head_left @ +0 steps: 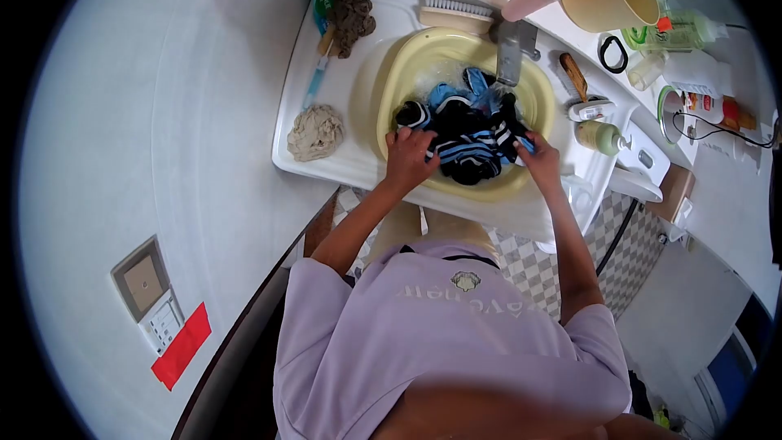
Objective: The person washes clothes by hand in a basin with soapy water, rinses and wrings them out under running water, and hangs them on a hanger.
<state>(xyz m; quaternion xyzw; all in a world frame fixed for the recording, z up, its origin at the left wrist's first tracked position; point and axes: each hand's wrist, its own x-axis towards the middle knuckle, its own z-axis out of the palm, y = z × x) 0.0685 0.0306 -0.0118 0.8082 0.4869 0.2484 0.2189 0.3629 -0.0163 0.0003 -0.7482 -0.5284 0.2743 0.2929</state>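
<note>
Yellow plastic shapes the basin (399,73), which sits in a white sink (354,155) at the upper middle of the frame. Inside it lies a bunched wet cloth (468,134), black with blue and white stripes; its folds overlap so much that its full shape cannot be made out. Foamy water shows along its upper edge, and the rest of the water is mostly covered.

The person's left hand (411,155) lies over the near left rim, fingers bent onto the cloth; whether they grip it cannot be told. The right hand (540,161) is narrowed on a blue and black edge of the cloth at the right rim, its fingertips partly hidden.

A grey faucet (509,57) reaches over the basin from above, and a white-bristled brush (456,15) lies behind it. Left of the basin are a brown rag (353,20), a beige rag (316,133) and a blue-handled toothbrush (314,81), its head hard to discern. A green bottle (599,138) lies to the right. At the upper right, a beige jug (607,0) is cut off by the top edge. The lilac shirt (456,318) hides much of the tiled floor (521,257).
</note>
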